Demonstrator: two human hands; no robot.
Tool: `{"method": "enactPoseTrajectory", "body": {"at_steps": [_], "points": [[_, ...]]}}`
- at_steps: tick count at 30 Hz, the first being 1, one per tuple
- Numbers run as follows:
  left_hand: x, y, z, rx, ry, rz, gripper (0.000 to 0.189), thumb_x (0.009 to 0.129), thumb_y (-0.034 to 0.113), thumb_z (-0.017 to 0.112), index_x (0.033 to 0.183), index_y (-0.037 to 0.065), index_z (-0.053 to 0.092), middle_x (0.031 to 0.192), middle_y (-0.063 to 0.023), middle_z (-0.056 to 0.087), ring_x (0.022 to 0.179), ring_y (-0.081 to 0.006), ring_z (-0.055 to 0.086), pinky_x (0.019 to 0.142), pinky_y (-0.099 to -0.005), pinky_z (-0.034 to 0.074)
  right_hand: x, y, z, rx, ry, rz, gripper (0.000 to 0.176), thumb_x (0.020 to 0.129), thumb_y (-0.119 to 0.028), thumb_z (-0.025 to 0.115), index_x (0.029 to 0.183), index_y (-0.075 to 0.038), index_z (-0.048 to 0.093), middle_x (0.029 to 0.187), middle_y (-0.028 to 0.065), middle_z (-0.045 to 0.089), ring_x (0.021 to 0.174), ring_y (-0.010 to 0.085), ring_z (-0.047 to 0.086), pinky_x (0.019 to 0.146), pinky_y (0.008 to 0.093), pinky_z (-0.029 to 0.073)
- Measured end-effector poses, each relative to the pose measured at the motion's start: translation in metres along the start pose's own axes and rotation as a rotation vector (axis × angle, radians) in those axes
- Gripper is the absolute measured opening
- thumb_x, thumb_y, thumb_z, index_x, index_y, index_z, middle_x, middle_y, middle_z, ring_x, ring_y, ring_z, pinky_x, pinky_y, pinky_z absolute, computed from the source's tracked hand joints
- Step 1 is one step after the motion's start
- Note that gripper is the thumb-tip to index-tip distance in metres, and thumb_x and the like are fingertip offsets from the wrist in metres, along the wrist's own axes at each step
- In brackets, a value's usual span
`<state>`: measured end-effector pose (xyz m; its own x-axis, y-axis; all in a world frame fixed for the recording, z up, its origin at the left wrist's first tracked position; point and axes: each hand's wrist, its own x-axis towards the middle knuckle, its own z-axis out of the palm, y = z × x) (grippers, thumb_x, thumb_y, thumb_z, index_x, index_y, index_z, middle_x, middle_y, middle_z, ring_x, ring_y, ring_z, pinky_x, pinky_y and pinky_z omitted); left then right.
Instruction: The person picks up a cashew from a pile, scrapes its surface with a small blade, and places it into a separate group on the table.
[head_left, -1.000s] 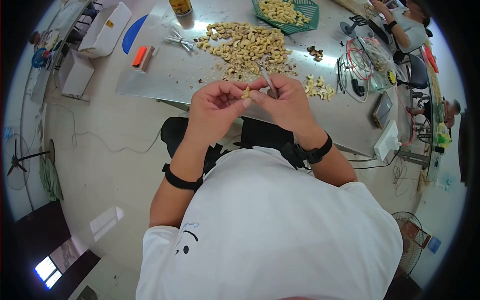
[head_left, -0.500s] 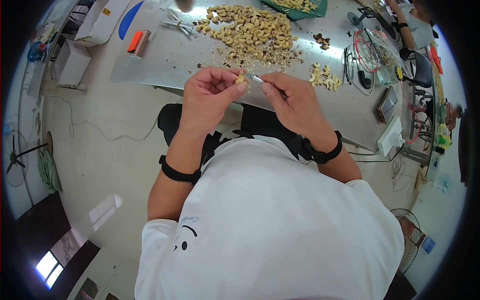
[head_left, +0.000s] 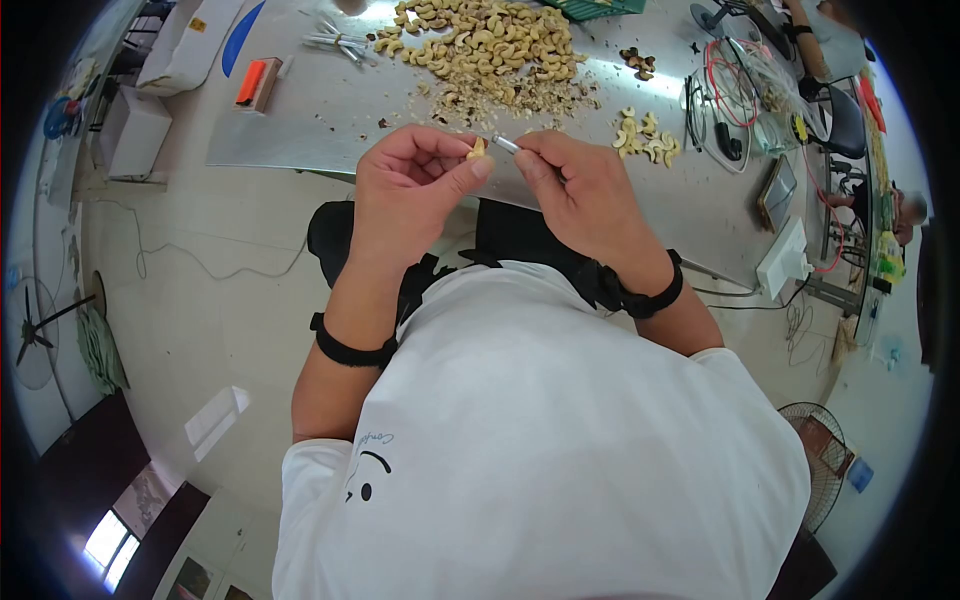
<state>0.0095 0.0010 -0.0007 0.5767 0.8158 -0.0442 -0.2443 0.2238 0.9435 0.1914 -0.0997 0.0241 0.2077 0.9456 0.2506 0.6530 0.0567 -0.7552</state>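
Observation:
Between the thumb and fingers of my left hand [head_left: 408,195] is a cashew nut [head_left: 477,150]. My right hand [head_left: 590,195] is closed on a slim silver craft knife [head_left: 507,145], its tip end close to the nut. Just beyond both hands, a large heap of cashews [head_left: 495,40] lies on the metal table [head_left: 300,130], with crumbs and skin bits [head_left: 535,98] along its near side. To the right lies a smaller group of pale cashews [head_left: 648,140], and past it a few dark brown pieces [head_left: 637,64].
A green basket [head_left: 600,8] stands at the far edge. Several silver handles [head_left: 335,40] and an orange-topped box [head_left: 258,85] lie at left. Cables [head_left: 735,90], a dark flat device [head_left: 776,200] and a white power strip [head_left: 783,262] are at right. Another person's arm [head_left: 808,45] shows beyond.
The knife has drawn back slightly from the cashew, leaving a small gap. The view has shifted a little, so the table's things sit higher and further left.

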Motion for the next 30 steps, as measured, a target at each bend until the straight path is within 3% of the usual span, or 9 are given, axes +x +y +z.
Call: {"method": "enactPoseTrajectory", "body": {"at_steps": [4, 10, 13, 16, 22, 27, 30], "points": [[-0.001, -0.001, 0.0, 0.039, -0.011, 0.007, 0.017, 0.087, -0.004, 0.081, 0.099, -0.001, 0.068, 0.101, -0.0107, 0.076, 0.084, -0.0104, 0.071, 0.077, -0.0246, 0.06, -0.001, 0.0, -0.004, 0.063, -0.024, 0.046, 0.012, 0.098, -0.015, 0.066, 0.097, -0.003, 0.07, 0.078, 0.0163, 0.066, 0.067, 0.0364, 0.066, 0.06, 0.0423, 0.051], [0.0, 0.0, 0.001, 0.02, -0.011, 0.017, 0.018, 0.088, -0.008, 0.078, 0.1, 0.0, 0.067, 0.111, -0.0173, 0.074, 0.086, -0.0136, 0.071, 0.08, -0.0285, 0.06, -0.004, -0.002, -0.007, 0.061, -0.061, 0.032, 0.013, 0.098, -0.015, 0.066, 0.096, -0.003, 0.07, 0.079, 0.0163, 0.066, 0.067, 0.0366, 0.065, 0.06, 0.0421, 0.05], [-0.001, -0.003, 0.002, 0.039, 0.0, 0.045, 0.017, 0.088, -0.008, 0.078, 0.1, 0.0, 0.067, 0.11, -0.0174, 0.074, 0.087, -0.0133, 0.071, 0.08, -0.0277, 0.06, -0.005, -0.003, -0.007, 0.045, -0.061, 0.027, 0.014, 0.098, -0.015, 0.066, 0.095, -0.002, 0.069, 0.078, 0.0164, 0.066, 0.067, 0.0369, 0.065, 0.06, 0.0425, 0.05], [-0.001, -0.001, 0.002, 0.082, 0.001, 0.035, 0.018, 0.086, -0.004, 0.082, 0.097, -0.001, 0.068, 0.103, -0.0112, 0.076, 0.085, -0.008, 0.069, 0.078, -0.0227, 0.058, -0.007, -0.002, -0.005, 0.045, -0.052, 0.039, 0.014, 0.098, -0.015, 0.066, 0.094, -0.003, 0.069, 0.077, 0.0163, 0.066, 0.067, 0.0373, 0.065, 0.06, 0.0428, 0.05], [-0.01, 0.007, 0.006, 0.126, -0.021, 0.046, 0.017, 0.086, -0.003, 0.081, 0.097, -0.001, 0.068, 0.104, -0.0114, 0.076, 0.082, -0.007, 0.068, 0.075, -0.0223, 0.057, -0.009, 0.003, 0.001, 0.024, 0.019, 0.096, 0.012, 0.098, -0.015, 0.066, 0.095, -0.004, 0.069, 0.074, 0.0158, 0.065, 0.065, 0.0365, 0.065, 0.057, 0.0415, 0.049], [-0.011, 0.002, 0.002, 0.082, -0.007, 0.024, 0.017, 0.087, -0.005, 0.08, 0.099, -0.002, 0.067, 0.107, -0.0142, 0.076, 0.086, -0.0095, 0.069, 0.079, -0.0236, 0.058, -0.011, 0.0, -0.007, 0.122, -0.026, 0.093, 0.013, 0.097, -0.014, 0.065, 0.094, -0.003, 0.07, 0.073, 0.0154, 0.065, 0.061, 0.0334, 0.062, 0.057, 0.0391, 0.048], [-0.01, -0.002, 0.001, 0.051, -0.024, 0.053, 0.018, 0.088, -0.006, 0.078, 0.101, -0.001, 0.067, 0.111, -0.0165, 0.075, 0.093, -0.0137, 0.072, 0.084, -0.0276, 0.06, -0.014, -0.001, -0.008, 0.133, -0.08, 0.09, 0.011, 0.099, -0.01, 0.065, 0.101, -0.001, 0.071, 0.069, 0.0078, 0.06, 0.059, 0.0144, 0.052, 0.057, 0.0288, 0.044]]}}
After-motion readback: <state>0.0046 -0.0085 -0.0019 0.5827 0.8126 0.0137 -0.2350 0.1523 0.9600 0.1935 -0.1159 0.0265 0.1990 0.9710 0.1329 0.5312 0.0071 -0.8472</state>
